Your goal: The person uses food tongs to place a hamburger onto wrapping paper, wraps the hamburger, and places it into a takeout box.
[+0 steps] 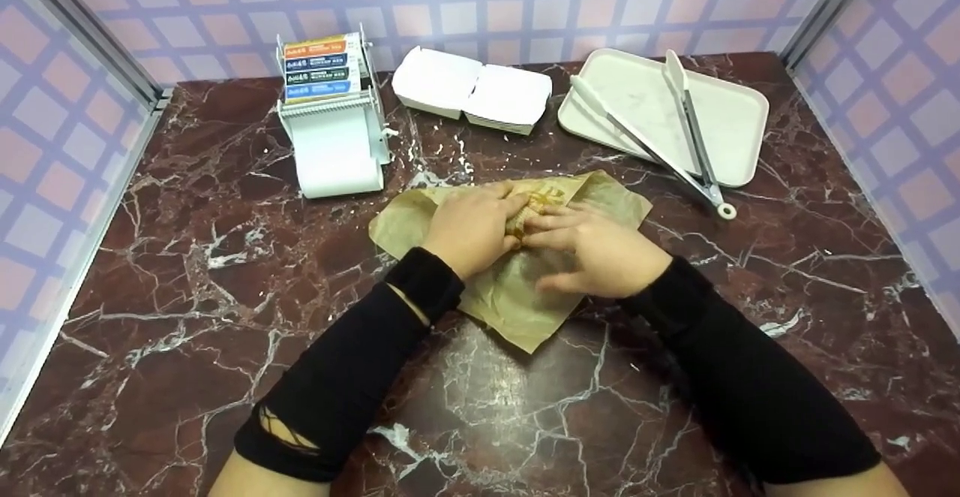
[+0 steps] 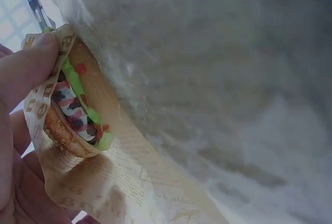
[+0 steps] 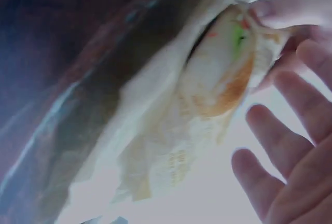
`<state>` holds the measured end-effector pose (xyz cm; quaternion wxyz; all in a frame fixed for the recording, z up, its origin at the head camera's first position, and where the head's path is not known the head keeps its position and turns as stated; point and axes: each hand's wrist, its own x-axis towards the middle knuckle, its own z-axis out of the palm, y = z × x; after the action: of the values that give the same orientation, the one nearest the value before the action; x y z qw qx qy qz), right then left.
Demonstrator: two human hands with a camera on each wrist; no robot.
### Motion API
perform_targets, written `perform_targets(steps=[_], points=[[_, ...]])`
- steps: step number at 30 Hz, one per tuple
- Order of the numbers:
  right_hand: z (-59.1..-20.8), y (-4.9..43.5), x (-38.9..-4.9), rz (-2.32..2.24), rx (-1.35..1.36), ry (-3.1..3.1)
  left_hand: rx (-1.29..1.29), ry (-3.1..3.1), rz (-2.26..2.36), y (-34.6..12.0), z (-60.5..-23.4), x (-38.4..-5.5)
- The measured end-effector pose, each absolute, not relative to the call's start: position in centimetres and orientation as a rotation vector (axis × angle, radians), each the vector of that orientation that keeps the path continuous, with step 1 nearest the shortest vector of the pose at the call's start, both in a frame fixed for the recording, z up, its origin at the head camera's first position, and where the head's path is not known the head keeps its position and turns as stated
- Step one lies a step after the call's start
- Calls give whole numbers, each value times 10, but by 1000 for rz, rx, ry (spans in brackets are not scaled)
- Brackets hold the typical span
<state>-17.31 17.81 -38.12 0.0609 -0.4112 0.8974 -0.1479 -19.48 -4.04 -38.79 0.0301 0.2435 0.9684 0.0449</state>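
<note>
The left hand [image 1: 471, 227] gripped a burger [image 2: 78, 107] through brown paper [image 1: 517, 305] — the right hand [image 1: 600, 249], fingers extended, just beside it.

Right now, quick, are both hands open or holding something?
Left hand: closed, pinching tan printed wrapping paper against the round golden-bunned burger.
Right hand: open, fingers spread.

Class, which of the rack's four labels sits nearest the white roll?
The bright blue label, frontmost; the black one, navy one and orange one sit farther back.
</note>
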Motion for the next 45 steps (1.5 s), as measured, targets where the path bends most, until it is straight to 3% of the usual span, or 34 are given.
perform_targets(steps=[23,34,45], points=[[-390,171,-161,-380,-1246,2542,698,3002,155,-46,-390,-205],[-396,170,-167,-628,-1466,2638,710,2970,208,-48,-389,-203],[-396,167,-171,-854,-1356,2876,714,2845,345,-54,-381,-199]])
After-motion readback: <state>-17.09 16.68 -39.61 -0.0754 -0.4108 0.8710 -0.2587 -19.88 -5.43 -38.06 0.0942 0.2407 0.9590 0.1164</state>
